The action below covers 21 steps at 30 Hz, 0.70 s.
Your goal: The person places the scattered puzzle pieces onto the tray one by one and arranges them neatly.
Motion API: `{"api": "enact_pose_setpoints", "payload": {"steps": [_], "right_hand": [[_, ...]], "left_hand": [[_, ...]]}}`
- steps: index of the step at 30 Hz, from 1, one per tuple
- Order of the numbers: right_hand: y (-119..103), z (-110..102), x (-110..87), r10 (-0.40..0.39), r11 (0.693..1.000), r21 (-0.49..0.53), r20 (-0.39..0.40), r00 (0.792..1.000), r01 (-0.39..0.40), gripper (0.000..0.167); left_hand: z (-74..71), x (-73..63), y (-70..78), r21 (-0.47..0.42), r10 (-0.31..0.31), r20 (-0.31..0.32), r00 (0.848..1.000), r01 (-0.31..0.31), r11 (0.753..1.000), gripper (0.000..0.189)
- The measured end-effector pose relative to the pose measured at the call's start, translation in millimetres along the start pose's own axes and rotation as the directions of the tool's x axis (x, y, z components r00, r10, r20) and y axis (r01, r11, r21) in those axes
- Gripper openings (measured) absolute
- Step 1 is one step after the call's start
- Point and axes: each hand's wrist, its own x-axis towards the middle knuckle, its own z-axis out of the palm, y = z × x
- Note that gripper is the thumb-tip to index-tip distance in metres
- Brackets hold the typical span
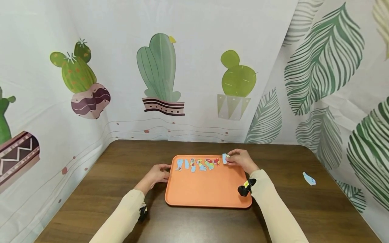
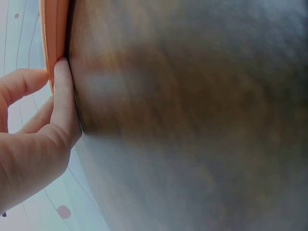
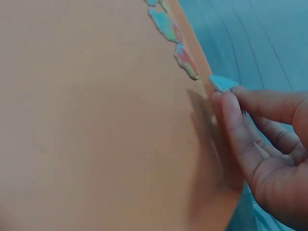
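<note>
In the head view my left hand point(image 1: 159, 173) is at the left edge of an orange tray point(image 1: 206, 189), pinching its rim; the left wrist view shows the fingertips point(image 2: 61, 65) against the tray's side, close to the tabletop. My right hand point(image 1: 241, 160) pinches a light-blue puzzle piece point(image 1: 224, 158) between thumb and fingers over the tray's far right corner. That piece point(image 3: 222, 83) appears tilted in the right wrist view. Several colourful irregular puzzle pieces point(image 1: 209, 164) lie in a row along the tray's far side, with a red one point(image 1: 216, 161) nearest the held piece.
One more light-blue piece point(image 1: 309, 179) lies apart on the brown wooden table point(image 1: 288, 209), right of the tray. Behind the table hangs a white cloth point(image 1: 197, 67) printed with cacti and leaves. Dark camera straps point(image 1: 247, 187) sit on both wrists.
</note>
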Motion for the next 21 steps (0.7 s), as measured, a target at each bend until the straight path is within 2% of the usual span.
{"api": "enact_pose_setpoints", "payload": {"steps": [7, 21], "right_hand": [[1, 5, -1.6, 0.043, 0.999, -0.017, -0.002, 0.999, -0.043, 0.029], [2, 12, 1.3, 0.102, 0.988, -0.107, -0.098, 0.990, -0.112, 0.026]], "left_hand": [[0.1, 0.4, -0.4, -0.006, 0.004, 0.003, 1.000, -0.004, 1.000, 0.047], [0.7, 1.2, -2.5, -0.005, 0.004, -0.003, 1.000, -0.004, 1.000, 0.047]]}}
